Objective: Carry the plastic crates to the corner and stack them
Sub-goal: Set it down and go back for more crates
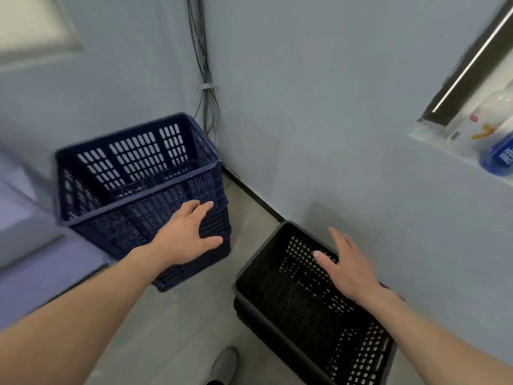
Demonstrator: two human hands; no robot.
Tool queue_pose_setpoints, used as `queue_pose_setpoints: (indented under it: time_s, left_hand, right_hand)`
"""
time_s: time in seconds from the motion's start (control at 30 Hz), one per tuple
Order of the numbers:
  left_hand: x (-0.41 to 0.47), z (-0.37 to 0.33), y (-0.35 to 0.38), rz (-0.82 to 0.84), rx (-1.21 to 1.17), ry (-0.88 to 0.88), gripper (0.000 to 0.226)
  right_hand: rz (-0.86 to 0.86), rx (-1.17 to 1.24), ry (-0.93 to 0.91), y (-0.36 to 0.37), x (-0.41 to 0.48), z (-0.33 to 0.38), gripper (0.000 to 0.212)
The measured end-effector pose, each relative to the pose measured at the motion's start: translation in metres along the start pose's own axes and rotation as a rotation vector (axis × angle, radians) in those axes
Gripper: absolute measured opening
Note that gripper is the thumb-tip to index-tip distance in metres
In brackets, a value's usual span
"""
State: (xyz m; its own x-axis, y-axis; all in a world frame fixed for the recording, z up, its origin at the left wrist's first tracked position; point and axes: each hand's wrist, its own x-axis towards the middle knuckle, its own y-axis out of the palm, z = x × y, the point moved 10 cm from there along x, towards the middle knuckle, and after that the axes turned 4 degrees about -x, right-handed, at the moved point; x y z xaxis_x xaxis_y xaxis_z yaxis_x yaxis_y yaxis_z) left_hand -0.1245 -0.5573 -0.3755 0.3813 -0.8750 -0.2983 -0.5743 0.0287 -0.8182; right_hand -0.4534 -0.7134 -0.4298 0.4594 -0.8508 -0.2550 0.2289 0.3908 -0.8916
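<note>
Blue crate stack, black crate stack

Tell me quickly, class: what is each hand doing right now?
Left hand: open, fingers spread flat against the side of the blue crates, no grip.
Right hand: open, above the black crates, holding nothing.

Two bare forearms, no sleeves visible anywhere along them. Bare left hand and bare right hand: no rings, no watch, no gloves, nothing at either wrist. Light grey fabric shoe with a rounded toe at bottom edge; a dark cuff or sock edge behind it, blurred.
</note>
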Motion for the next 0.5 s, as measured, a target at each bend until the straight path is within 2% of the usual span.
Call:
queue_pose_setpoints:
  time_s: [0.13, 0.23, 0.37, 0.5]
  left_hand:
    - [-0.057, 0.018, -0.032, -0.106, -0.01, -0.086, 0.093]
    - [-0.099, 0.033, -0.052, -0.188, -0.025, -0.137, 0.092]
    - [-0.154, 0.053, -0.072, -0.282, -0.042, -0.202, 0.093]
    - [-0.214, 0.081, -0.088, -0.351, -0.028, -0.262, 0.093]
  right_hand:
    - [-0.002, -0.018, -0.175, -0.019, 0.001, 0.055, 0.089]
    - [-0.021, -0.036, -0.282, -0.032, -0.004, 0.097, 0.104]
    - [-0.038, -0.068, -0.461, -0.041, -0.019, 0.156, 0.088]
    - [-0.027, -0.092, -0.594, -0.038, -0.045, 0.222, 0.096]
